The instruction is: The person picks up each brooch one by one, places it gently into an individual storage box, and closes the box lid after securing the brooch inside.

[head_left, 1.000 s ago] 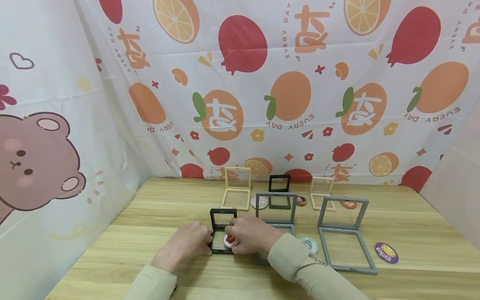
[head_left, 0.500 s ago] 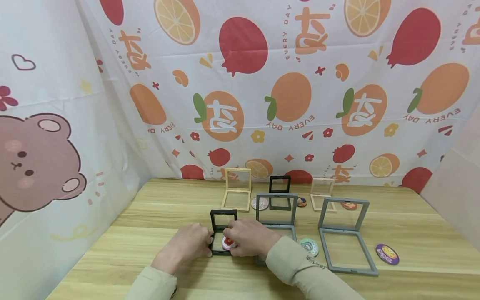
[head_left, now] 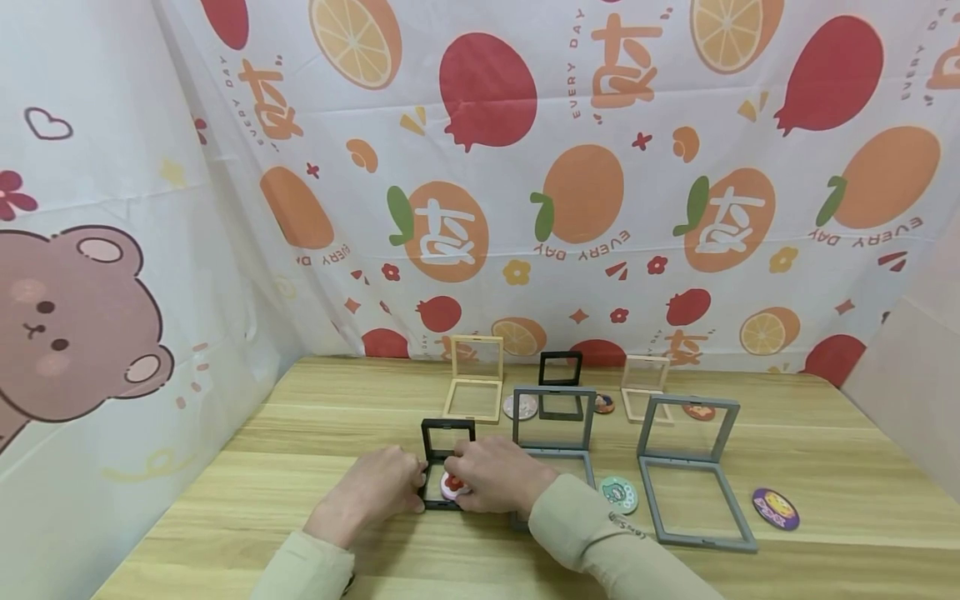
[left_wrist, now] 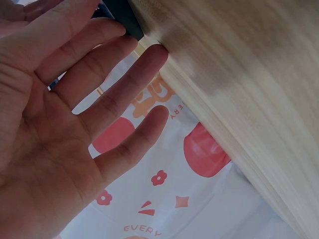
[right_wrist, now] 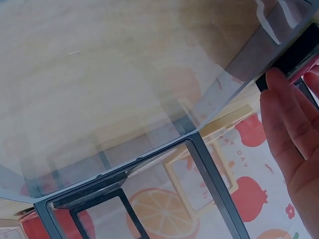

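Observation:
A small black display frame [head_left: 442,506] stands opened on the table, its back half upright and its lower half flat. My left hand [head_left: 375,483] holds its left edge with thumb and forefinger; in the left wrist view the other fingers [left_wrist: 124,94] are spread and fairly straight beside the black corner. My right hand [head_left: 495,475] pinches a round badge [head_left: 453,485], white-pink with a red flower, over the flat half. The right fingers hide the badge's right part. In the right wrist view, my right hand [right_wrist: 299,119] is beside the black frame [right_wrist: 294,57].
Grey frames [head_left: 697,542] stand opened on the right, one partly behind the right sleeve. Near them lie a green badge [head_left: 618,495] and a purple badge [head_left: 776,509]. Farther back are a yellow frame [head_left: 474,418], another black frame [head_left: 560,357], a cream frame [head_left: 645,360] and more badges.
My right hand and the flower badge have shifted slightly left over the black frame's flat half. My left hand stays at the frame's left edge.

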Demonstrator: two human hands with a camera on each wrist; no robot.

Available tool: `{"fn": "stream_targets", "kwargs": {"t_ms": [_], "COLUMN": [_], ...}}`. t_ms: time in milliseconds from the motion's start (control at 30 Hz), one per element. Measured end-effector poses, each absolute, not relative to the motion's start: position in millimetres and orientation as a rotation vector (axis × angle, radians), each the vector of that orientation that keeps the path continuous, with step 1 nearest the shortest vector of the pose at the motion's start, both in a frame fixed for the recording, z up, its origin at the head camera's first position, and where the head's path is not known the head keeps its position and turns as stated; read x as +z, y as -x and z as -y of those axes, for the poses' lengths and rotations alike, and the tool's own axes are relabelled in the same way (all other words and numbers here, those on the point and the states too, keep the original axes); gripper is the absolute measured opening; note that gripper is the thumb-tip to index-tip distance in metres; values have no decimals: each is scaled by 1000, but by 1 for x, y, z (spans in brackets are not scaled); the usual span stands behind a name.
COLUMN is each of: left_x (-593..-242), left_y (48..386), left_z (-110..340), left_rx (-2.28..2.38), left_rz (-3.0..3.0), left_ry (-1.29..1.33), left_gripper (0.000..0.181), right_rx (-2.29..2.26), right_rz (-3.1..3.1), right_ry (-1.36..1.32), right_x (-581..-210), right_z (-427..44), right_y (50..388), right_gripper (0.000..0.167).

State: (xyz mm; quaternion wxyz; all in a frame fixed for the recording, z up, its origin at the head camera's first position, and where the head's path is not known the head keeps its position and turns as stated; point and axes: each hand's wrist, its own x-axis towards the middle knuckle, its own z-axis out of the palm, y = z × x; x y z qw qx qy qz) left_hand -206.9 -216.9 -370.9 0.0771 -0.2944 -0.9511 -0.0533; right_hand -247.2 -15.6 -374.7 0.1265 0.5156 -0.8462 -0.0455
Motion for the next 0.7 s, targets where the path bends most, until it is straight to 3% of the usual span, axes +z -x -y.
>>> {"fn": "stream_targets", "kwargs": {"t_ms": [700], "left_x": [-370], "left_y": [206], "left_z": [217], "left_rx": [-194], "left_rz": [2861], "left_ry": [872], "left_gripper": [28], "right_rx": [-2], "right_rz": [2497], "right_ry": [-1540], "right_x": [-376], "right_z": [21], "right_y": [247], "right_gripper": [13]}}
